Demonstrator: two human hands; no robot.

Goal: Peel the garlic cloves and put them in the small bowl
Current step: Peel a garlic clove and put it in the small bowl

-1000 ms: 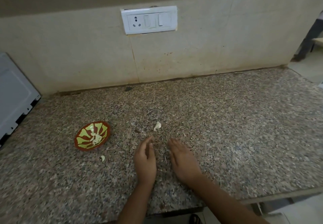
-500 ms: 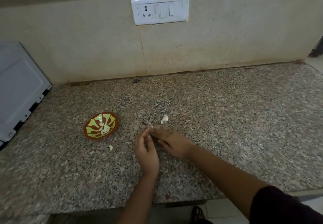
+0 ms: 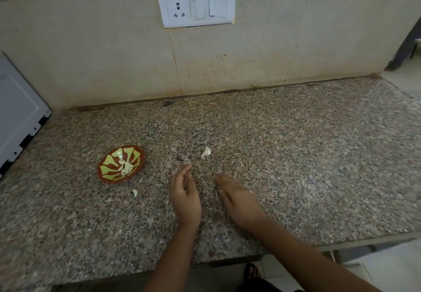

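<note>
A small red bowl with a green pattern (image 3: 107, 173) sits on the granite counter (image 3: 296, 159) at the left and holds several pale peeled garlic cloves (image 3: 126, 167). A whitish garlic piece (image 3: 206, 152) lies on the counter just beyond my hands. A smaller pale bit (image 3: 134, 193) lies in front of the bowl. My left hand (image 3: 185, 197) rests on its edge, fingers loosely curved, empty. My right hand (image 3: 239, 198) lies palm down beside it, fingers together; a thin sliver of skin shows at its fingertips.
A white switch and socket plate (image 3: 196, 7) is on the tiled wall behind. A white appliance panel (image 3: 18, 114) stands at the counter's left end. The counter's front edge runs just below my wrists, with floor and a sandalled foot (image 3: 251, 271) beneath.
My hands were touching at the fingertips half a second ago; they have since drawn apart and back toward me. The bowl and garlic pieces stay where they were.
</note>
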